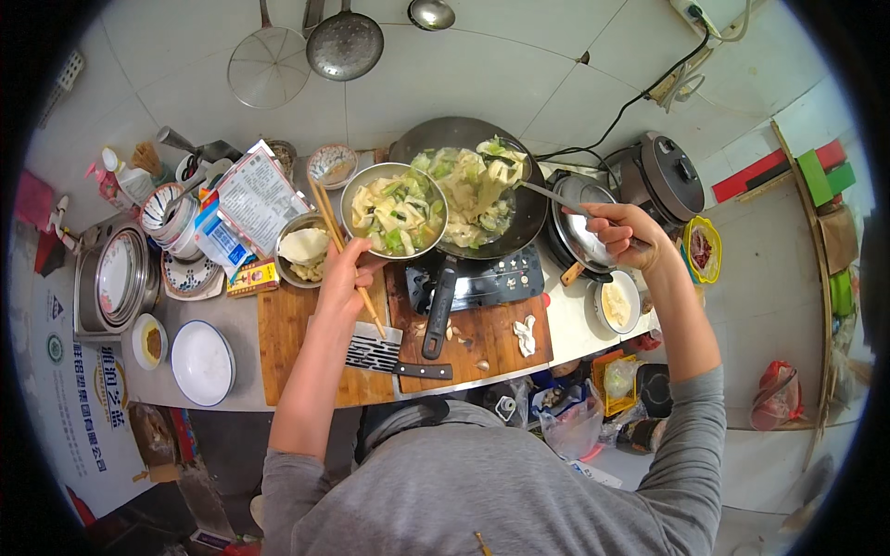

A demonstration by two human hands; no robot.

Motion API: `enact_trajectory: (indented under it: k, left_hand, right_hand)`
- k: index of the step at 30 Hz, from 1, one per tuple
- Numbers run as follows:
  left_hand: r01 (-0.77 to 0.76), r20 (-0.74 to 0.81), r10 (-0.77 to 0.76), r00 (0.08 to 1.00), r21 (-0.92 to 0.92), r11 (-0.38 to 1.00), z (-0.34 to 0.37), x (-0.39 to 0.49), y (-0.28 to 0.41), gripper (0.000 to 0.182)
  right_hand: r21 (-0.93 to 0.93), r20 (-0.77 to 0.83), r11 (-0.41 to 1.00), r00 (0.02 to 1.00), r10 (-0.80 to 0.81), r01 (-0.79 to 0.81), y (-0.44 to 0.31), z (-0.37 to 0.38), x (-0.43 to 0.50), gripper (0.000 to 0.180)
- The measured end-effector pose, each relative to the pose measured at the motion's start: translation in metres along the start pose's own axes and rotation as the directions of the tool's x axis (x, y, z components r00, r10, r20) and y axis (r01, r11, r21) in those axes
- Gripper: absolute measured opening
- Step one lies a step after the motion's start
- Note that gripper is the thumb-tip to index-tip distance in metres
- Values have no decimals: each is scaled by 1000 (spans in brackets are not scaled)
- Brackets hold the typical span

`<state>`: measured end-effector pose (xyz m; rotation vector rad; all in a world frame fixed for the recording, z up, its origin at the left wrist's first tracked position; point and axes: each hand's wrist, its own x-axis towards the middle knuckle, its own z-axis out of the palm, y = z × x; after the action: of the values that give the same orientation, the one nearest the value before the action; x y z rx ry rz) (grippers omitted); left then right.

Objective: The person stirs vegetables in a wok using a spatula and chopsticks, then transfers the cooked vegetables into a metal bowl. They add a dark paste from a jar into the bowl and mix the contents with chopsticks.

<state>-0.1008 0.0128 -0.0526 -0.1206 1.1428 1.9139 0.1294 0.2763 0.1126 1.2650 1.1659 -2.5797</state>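
My left hand (344,278) grips a metal bowl (350,244) by its near rim, along with a pair of wooden chopsticks (323,208). Flat dough pieces (381,201) and chopped greens in broth fill that bowl. Just right of it is a dark wok (532,215) holding more of the same food (459,184). In my right hand (629,233) is the grey handle of a cooking utensil (556,198). Its head, heaped with greens and dough above the wok, is hidden by the food. The wok sits over a black induction cooker (511,274), its handle (439,309) pointing towards me.
A cleaver (403,365) lies across two wooden boards (299,368), near garlic cloves and a crumpled tissue (525,336). Left are a white bowl (203,363) and stacked dishes (170,215). A lidded pot (587,229), a bowl (617,302) and a rice cooker (664,177) stand right.
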Motion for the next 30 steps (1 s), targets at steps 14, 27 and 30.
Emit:
enact_trajectory:
  k: [14,27,30]
  left_hand:
    - [-20,10,20,1000,42,999,33,32,-9,36]
    - [46,34,-45,998,-29,998,99,73,-39,33]
    - [92,80,-88,993,-47,995,100,78,-46,36]
  right_hand:
    - [-56,56,991,992,-115,118,-55,36,-56,30]
    - [-331,0,940,996,-89,84,-32,51,-48,30]
    - [-451,-110,891,988,-108,47,-5,48,-24,34]
